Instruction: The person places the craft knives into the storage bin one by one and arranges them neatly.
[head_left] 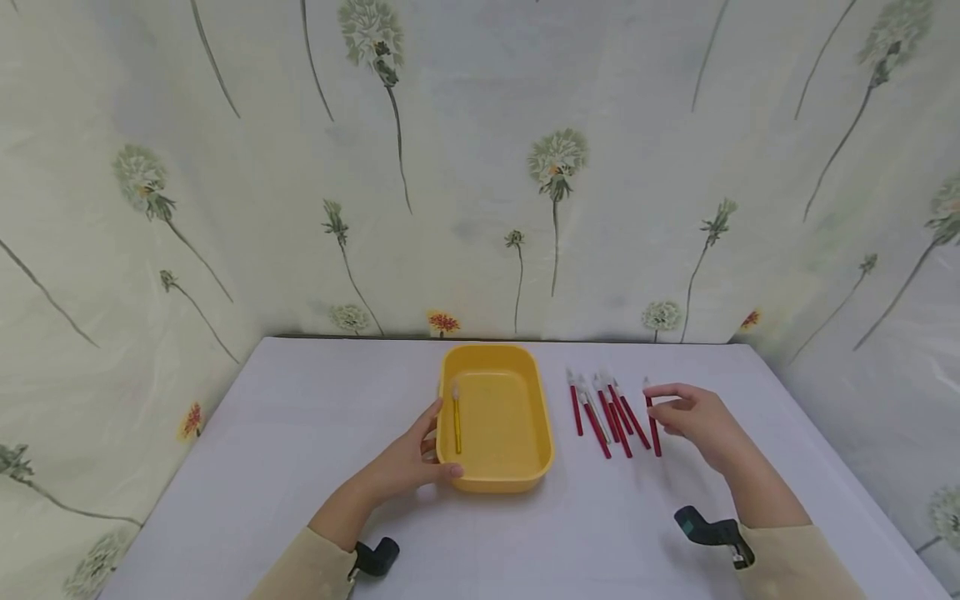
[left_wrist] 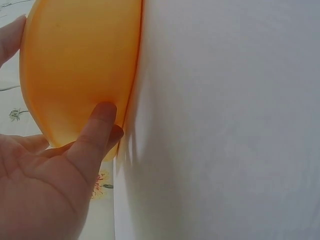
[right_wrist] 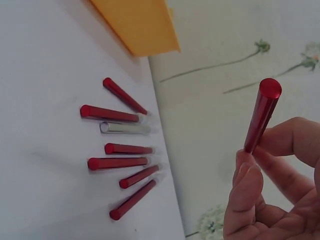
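Red brush (right_wrist: 262, 114), perhaps, in right hand (head_left: 696, 419)

Soft, rather dim light, faint shadows below my right hand (head_left: 697, 423), toward right edge of white table (head_left: 585, 533), right-wrist picture slightly blurred.

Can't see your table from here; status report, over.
Left hand grips yellow tray, one yellow stick inside. Right hand pinches red stick, outside the tray. Loose sticks lie between right hand and tray.
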